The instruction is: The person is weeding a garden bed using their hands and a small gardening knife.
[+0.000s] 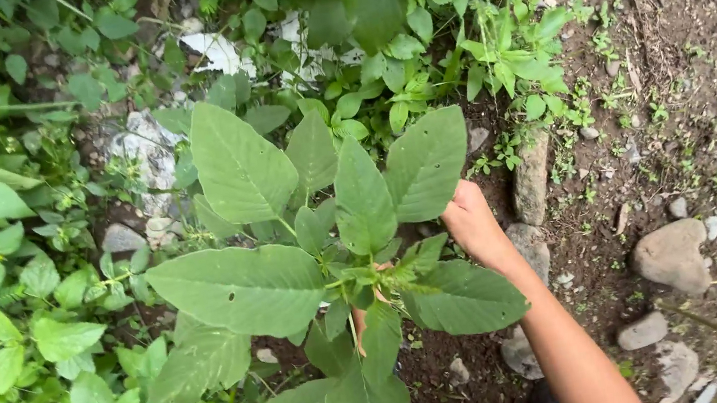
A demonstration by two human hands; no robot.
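Right hand (473, 224) fisted by big-leafed plant (330, 263); left hand (365, 309) prob. hidden.

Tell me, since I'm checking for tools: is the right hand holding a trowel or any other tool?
No: the right hand is a bare fist among the leaves of the large-leafed plant, with no tool in sight.

The broad-leaved plant (330, 263) is mid green with paler veins; a few leaves carry small dark specks. The soil (705, 112) is dark brown. The stones (673, 256) are grey-beige, and one rock (146, 157) among the weeds is whitish grey.
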